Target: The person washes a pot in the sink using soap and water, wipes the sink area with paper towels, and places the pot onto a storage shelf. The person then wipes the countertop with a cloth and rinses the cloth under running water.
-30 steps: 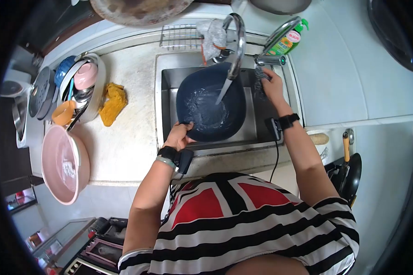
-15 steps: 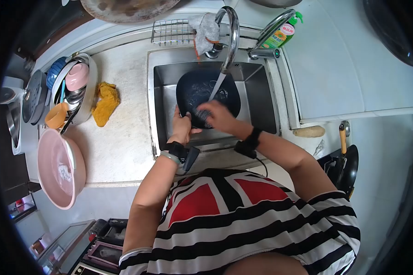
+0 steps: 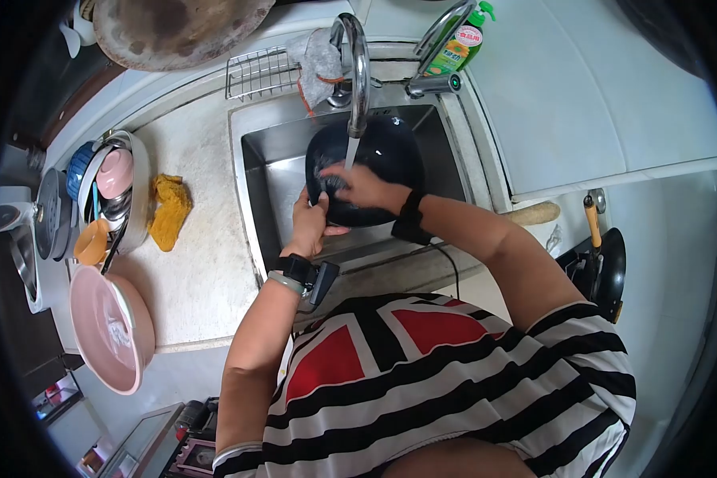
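Over the metal sink (image 3: 272, 231), my left hand (image 3: 309, 225) grips the near-left rim of a dark basin (image 3: 390, 155). Inside the basin, my right hand (image 3: 358, 188) is closed on a dark scrubber (image 3: 334, 184), pressed against the left part of the inner wall. Water runs from the curved faucet (image 3: 359, 72) onto the area beside my right fingers. The basin is tilted, and part of its near rim is hidden behind my hands.
A yellow cloth (image 3: 170, 212) lies on the left counter, beside a dish tub (image 3: 139, 191) with bowls. A pink basin (image 3: 111, 331) stands at the counter's front-left. Behind the sink are a wire rack (image 3: 259, 73) and a green soap bottle (image 3: 462, 44).
My right hand has come from the sink's right side into the basin with the scrubber. The basin has tilted, and my left hand still holds its rim. The view has shifted.
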`<state>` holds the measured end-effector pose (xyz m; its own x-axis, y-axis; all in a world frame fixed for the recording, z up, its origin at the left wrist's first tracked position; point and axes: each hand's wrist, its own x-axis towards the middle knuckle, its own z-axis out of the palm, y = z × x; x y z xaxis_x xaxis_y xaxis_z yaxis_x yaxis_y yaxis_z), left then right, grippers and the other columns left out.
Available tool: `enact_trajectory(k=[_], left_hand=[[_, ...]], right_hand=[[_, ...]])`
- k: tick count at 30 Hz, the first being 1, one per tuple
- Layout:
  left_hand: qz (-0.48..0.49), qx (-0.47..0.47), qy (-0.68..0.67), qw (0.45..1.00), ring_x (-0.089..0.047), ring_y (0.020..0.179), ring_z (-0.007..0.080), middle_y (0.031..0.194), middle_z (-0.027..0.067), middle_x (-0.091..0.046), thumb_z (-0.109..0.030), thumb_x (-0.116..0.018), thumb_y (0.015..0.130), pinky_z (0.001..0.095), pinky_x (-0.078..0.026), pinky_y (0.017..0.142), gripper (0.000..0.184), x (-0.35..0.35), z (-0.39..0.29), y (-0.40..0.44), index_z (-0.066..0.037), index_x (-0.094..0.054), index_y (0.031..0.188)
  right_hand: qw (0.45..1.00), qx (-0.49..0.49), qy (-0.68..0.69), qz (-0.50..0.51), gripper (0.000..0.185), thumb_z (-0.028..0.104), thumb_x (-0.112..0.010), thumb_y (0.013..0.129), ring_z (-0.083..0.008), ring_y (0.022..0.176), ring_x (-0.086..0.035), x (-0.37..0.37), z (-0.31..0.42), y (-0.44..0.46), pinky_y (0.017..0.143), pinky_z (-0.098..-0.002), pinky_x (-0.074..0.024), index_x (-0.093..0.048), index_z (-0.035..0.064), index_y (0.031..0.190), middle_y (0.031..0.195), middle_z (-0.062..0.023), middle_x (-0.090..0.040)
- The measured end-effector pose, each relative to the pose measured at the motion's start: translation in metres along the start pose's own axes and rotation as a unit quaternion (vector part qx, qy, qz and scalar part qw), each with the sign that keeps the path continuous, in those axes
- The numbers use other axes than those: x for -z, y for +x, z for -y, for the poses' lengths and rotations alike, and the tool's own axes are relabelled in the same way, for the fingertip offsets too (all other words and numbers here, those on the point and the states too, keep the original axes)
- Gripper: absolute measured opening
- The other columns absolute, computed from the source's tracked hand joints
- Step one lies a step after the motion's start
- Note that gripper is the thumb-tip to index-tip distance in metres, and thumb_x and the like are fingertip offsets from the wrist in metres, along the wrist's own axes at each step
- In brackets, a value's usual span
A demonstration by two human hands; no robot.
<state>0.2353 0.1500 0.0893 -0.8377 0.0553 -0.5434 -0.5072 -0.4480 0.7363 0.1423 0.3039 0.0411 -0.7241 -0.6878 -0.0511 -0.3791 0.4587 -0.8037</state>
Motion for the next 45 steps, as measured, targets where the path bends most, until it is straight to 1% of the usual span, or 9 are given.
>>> enact_trajectory(k=[5,7,11,13,15,28,30,34,45], left_hand=[[-0.075,0.006,0.001,0.997,-0.064,0.084,0.0314,0.109,0.0183,-0.054,-0.014,-0.045,0.096,0.04,-0.061,0.051,0.032,0.009,0.007,0.005,-0.001,-0.04,0.124],[-0.075,-0.011,0.003,0.997,-0.064,0.083,0.0321,0.109,0.0184,-0.054,-0.011,-0.045,0.095,0.0396,-0.061,0.05,0.032,0.012,0.012,0.003,-0.001,-0.04,0.125],[-0.09,-0.028,0.024,0.995,-0.065,0.082,0.0333,0.113,0.0184,-0.054,0.005,-0.041,0.086,0.036,-0.061,0.049,0.044,0.007,0.007,-0.006,-0.003,-0.038,0.129],[-0.103,-0.021,0.043,0.994,-0.065,0.082,0.0331,0.113,0.0185,-0.054,0.008,-0.04,0.082,0.0348,-0.061,0.049,0.049,0.007,0.004,-0.011,-0.004,-0.037,0.13],[-0.107,-0.047,0.07,0.991,-0.065,0.082,0.0328,0.118,0.0194,-0.052,0.011,-0.038,0.079,0.033,-0.06,0.047,0.06,0.01,0.001,-0.013,-0.005,-0.033,0.136],[-0.151,-0.113,0.285,0.94,-0.067,0.08,0.0306,0.125,0.0278,-0.049,0.013,-0.044,0.077,0.0324,-0.059,0.053,0.08,0.016,-0.018,-0.04,-0.019,-0.02,0.146],[-0.191,-0.346,0.553,0.734,-0.065,0.079,0.0382,0.126,0.0344,-0.045,0.013,-0.049,0.074,0.0367,-0.058,0.061,0.086,0.02,-0.014,-0.035,-0.026,-0.021,0.146],[-0.18,-0.313,0.593,0.72,-0.061,0.083,0.0442,0.127,0.0388,-0.039,0.017,-0.048,0.071,0.0424,-0.055,0.07,0.091,0.006,-0.024,-0.06,-0.034,-0.025,0.144],[-0.185,-0.416,0.562,0.691,-0.052,0.113,0.0399,0.148,0.0144,-0.025,0.025,-0.042,0.061,0.0409,-0.054,0.083,0.098,0.047,-0.052,-0.101,-0.03,-0.032,0.141]], right_hand=[[0.981,0.009,0.123,0.151,0.044,0.005,-0.065,0.068,-0.0305,0.097,-0.06,0.012,0.018,-0.022,0.081,-0.0377,-0.0473,-0.06,0.007,0.112,0.1,-0.0187,-0.062],[0.936,0.04,-0.131,0.324,0.028,0.003,-0.063,0.067,-0.0308,0.092,-0.062,0.045,0.019,-0.027,0.079,-0.0394,-0.0477,-0.063,0.0022,0.095,0.091,-0.0183,-0.064],[0.938,0.153,-0.309,0.022,0.022,-0.001,-0.06,0.063,-0.0357,0.084,-0.06,0.096,-0.029,-0.018,0.075,-0.0447,-0.0473,-0.064,0.0059,0.084,0.084,-0.0142,-0.063],[0.905,-0.016,-0.42,-0.074,0.028,-0.003,-0.059,0.065,-0.0387,0.087,-0.057,0.118,-0.006,0.009,0.077,-0.0452,-0.0453,-0.061,0.0039,0.092,0.088,-0.0186,-0.059],[0.906,0.027,-0.374,-0.198,0.046,-0.005,-0.058,0.066,-0.0393,0.091,-0.055,0.137,0.023,0.027,0.08,-0.0459,-0.0437,-0.056,0.0049,0.111,0.093,-0.0231,-0.056],[0.908,-0.179,-0.376,-0.047,0.082,0.005,-0.059,0.079,-0.0409,0.093,-0.055,0.124,0.006,0.023,0.086,-0.0461,-0.0418,-0.014,0.0151,0.147,0.1,-0.0243,-0.056],[0.922,-0.153,-0.337,-0.11,0.087,0.005,-0.061,0.077,-0.0416,0.093,-0.055,0.115,0.005,0.011,0.086,-0.0477,-0.0421,-0.012,0.0169,0.148,0.101,-0.0263,-0.055],[0.93,-0.189,-0.296,-0.11,0.09,0.003,-0.062,0.075,-0.0422,0.094,-0.054,0.098,-0.011,-0.009,0.086,-0.0477,-0.0417,-0.012,0.0182,0.148,0.102,-0.0274,-0.054],[0.912,-0.192,-0.316,-0.176,0.081,0.002,-0.063,0.072,-0.0408,0.093,-0.055,0.106,-0.016,-0.049,0.084,-0.0445,-0.0441,-0.027,0.0132,0.143,0.102,-0.0231,-0.054]])
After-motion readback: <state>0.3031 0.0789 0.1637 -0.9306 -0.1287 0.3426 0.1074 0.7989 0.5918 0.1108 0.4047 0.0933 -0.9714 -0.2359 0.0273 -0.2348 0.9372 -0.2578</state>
